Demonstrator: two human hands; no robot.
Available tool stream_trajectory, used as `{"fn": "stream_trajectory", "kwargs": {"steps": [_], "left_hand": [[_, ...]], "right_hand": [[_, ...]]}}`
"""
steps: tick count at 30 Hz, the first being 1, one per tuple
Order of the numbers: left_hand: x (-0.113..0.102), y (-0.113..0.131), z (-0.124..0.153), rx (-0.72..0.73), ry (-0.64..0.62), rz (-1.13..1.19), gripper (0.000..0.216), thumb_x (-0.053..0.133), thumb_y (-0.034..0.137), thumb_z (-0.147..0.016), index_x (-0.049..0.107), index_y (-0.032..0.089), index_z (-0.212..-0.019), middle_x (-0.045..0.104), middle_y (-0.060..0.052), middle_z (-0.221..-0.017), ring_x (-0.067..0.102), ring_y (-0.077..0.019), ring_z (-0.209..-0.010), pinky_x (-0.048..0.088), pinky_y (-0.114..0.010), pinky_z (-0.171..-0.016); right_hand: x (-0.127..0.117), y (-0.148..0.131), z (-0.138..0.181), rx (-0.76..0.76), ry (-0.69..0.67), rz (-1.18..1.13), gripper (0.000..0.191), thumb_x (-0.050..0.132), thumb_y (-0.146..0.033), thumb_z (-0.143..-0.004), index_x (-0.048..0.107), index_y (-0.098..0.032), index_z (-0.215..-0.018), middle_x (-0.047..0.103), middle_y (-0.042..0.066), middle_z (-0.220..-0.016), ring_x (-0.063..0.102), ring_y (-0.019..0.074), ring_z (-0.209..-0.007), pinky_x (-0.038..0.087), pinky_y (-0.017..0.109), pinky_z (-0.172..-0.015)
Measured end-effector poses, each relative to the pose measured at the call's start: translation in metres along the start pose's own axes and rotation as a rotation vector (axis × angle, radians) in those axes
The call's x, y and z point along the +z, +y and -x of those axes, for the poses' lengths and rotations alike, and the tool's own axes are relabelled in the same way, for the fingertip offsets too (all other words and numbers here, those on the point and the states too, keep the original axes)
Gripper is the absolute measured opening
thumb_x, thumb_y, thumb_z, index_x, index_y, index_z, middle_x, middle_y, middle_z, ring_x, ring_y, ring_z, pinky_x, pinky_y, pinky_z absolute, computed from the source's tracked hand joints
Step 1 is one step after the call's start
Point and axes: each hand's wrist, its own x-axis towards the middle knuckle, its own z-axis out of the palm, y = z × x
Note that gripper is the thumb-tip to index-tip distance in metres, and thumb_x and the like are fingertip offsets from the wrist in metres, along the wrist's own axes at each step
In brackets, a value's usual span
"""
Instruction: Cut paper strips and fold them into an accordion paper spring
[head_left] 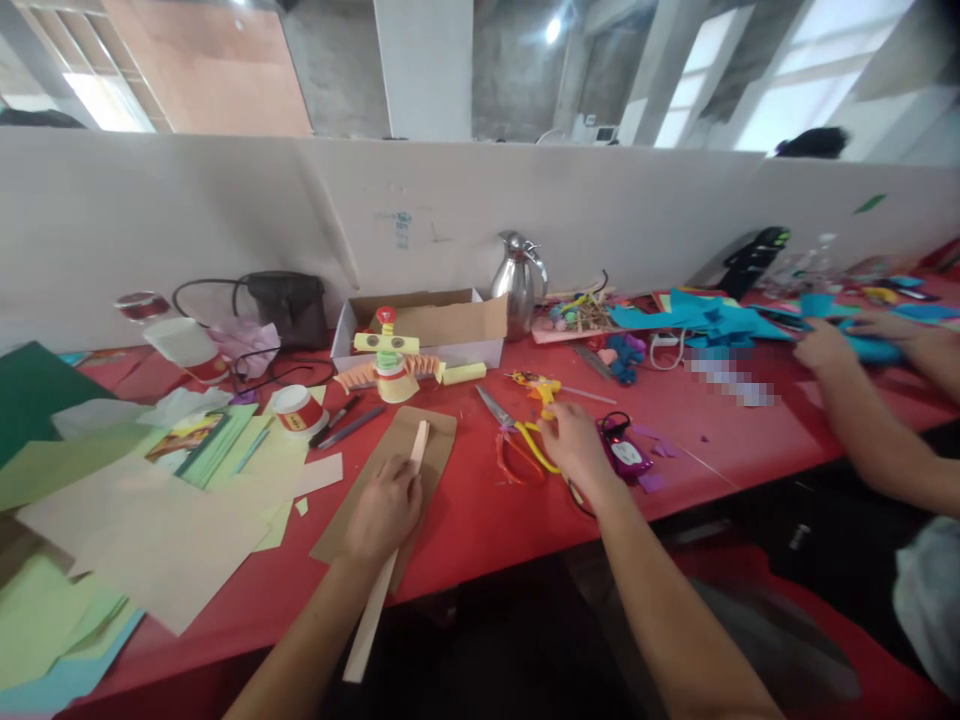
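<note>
1. Strip location: a pale paper strip [373,620] lies over brown cardboard [386,445] on the red desk [472,515], beneath my left hand [382,512]. Its near end overhangs the desk edge.
2. Strip axis: near-left to far-right, roughly in line with my left forearm.
3. Left fingers: curled, pinching the strip toward its far end; a short length projects beyond them.
4. Right hand [579,448]: fingers at the handle of the yellow glue gun [545,388]. I cannot tell whether they grip it.
5. Glue gun bearing: right of the strip, nozzle pointing left; my right hand is nearer.
6. Scissors [510,425]: between strip and right hand, blades pointing away, leftward.
</note>
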Motion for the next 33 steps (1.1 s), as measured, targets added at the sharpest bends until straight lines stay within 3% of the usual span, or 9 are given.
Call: {"fn": "stream_trajectory", "kwargs": {"steps": [5, 9, 11, 15, 18, 21, 25, 30, 33], "left_hand": [[0.001, 0.001, 0.002, -0.042, 0.008, -0.006, 0.027, 0.037, 0.019, -0.094, 0.063, 0.015, -0.097, 0.064, -0.011, -0.101, 0.064, -0.0212, -0.089, 0.052, -0.034, -0.081], [0.002, 0.002, 0.004, -0.075, -0.009, -0.014, 0.027, 0.037, 0.017, -0.093, 0.062, 0.014, -0.101, 0.064, -0.013, -0.105, 0.065, -0.0216, -0.087, 0.053, -0.034, -0.078], [0.002, 0.002, 0.004, -0.097, -0.007, -0.023, 0.029, 0.038, 0.016, -0.091, 0.059, 0.013, -0.11, 0.064, -0.014, -0.105, 0.065, -0.0229, -0.089, 0.053, -0.035, -0.077], [0.002, 0.002, 0.005, -0.136, -0.054, -0.045, 0.041, 0.039, 0.014, -0.089, 0.05, 0.013, -0.127, 0.064, -0.014, -0.105, 0.065, -0.0239, -0.09, 0.053, -0.035, -0.075], [0.002, 0.002, 0.005, -0.118, -0.107, -0.038, 0.045, 0.038, 0.012, -0.089, 0.047, 0.017, -0.132, 0.064, -0.013, -0.107, 0.064, -0.0225, -0.091, 0.053, -0.034, -0.076], [0.002, 0.002, 0.004, -0.087, -0.1, -0.045, 0.043, 0.037, 0.011, -0.089, 0.05, 0.016, -0.13, 0.065, -0.013, -0.11, 0.064, -0.0231, -0.096, 0.052, -0.037, -0.082], [0.001, 0.003, 0.005, -0.071, -0.085, -0.054, 0.038, 0.042, 0.011, -0.088, 0.055, 0.014, -0.123, 0.066, -0.013, -0.111, 0.063, -0.0241, -0.098, 0.052, -0.037, -0.084], [-0.003, 0.004, 0.006, -0.064, -0.081, -0.051, 0.032, 0.043, 0.012, -0.088, 0.057, 0.014, -0.117, 0.068, -0.011, -0.1, 0.063, -0.024, -0.094, 0.051, -0.037, -0.081], [-0.004, 0.004, 0.006, -0.08, -0.088, -0.05, 0.028, 0.042, 0.013, -0.089, 0.057, 0.015, -0.112, 0.067, -0.01, -0.095, 0.062, -0.0238, -0.091, 0.05, -0.037, -0.08]], "right_hand": [[0.031, 0.016, -0.073, 0.335, -0.1, -0.106, 0.042, 0.064, -0.026, -0.077, 0.056, -0.01, -0.115, 0.064, 0.021, -0.108, 0.061, 0.0319, -0.104, 0.046, 0.04, -0.086], [0.041, 0.027, -0.087, 0.449, -0.07, -0.268, 0.037, 0.065, -0.02, -0.066, 0.063, -0.014, -0.103, 0.068, 0.014, -0.091, 0.064, 0.0286, -0.087, 0.048, 0.035, -0.07], [0.038, 0.028, -0.085, 0.441, -0.073, -0.346, 0.026, 0.06, -0.026, -0.069, 0.066, -0.014, -0.092, 0.067, 0.009, -0.078, 0.064, 0.0241, -0.074, 0.045, 0.03, -0.059], [0.022, 0.02, -0.071, 0.37, -0.05, -0.54, 0.027, 0.053, -0.027, -0.067, 0.067, -0.015, -0.087, 0.059, 0.0, -0.063, 0.056, 0.0149, -0.058, 0.039, 0.023, -0.049], [0.008, 0.008, -0.054, 0.325, -0.077, -0.9, 0.027, 0.056, -0.024, -0.06, 0.065, -0.016, -0.084, 0.058, -0.002, -0.063, 0.053, 0.0117, -0.056, 0.039, 0.021, -0.049], [-0.002, -0.006, -0.03, 0.316, -0.347, -1.248, 0.025, 0.06, -0.021, -0.056, 0.063, -0.018, -0.081, 0.064, 0.002, -0.071, 0.058, 0.0131, -0.06, 0.045, 0.023, -0.053], [-0.002, -0.03, 0.002, 0.328, -0.64, -1.405, 0.032, 0.067, -0.016, -0.057, 0.062, -0.021, -0.088, 0.068, 0.005, -0.083, 0.062, 0.014, -0.065, 0.046, 0.022, -0.052], [0.004, -0.051, 0.017, 0.332, -0.447, -1.468, 0.038, 0.076, -0.029, -0.066, 0.058, -0.022, -0.098, 0.063, -0.001, -0.074, 0.058, 0.011, -0.058, 0.046, 0.021, -0.052], [0.007, -0.053, 0.019, 0.288, -0.419, -1.406, 0.035, 0.074, -0.038, -0.07, 0.057, -0.021, -0.095, 0.057, -0.004, -0.064, 0.054, 0.0102, -0.054, 0.042, 0.022, -0.05]]}}
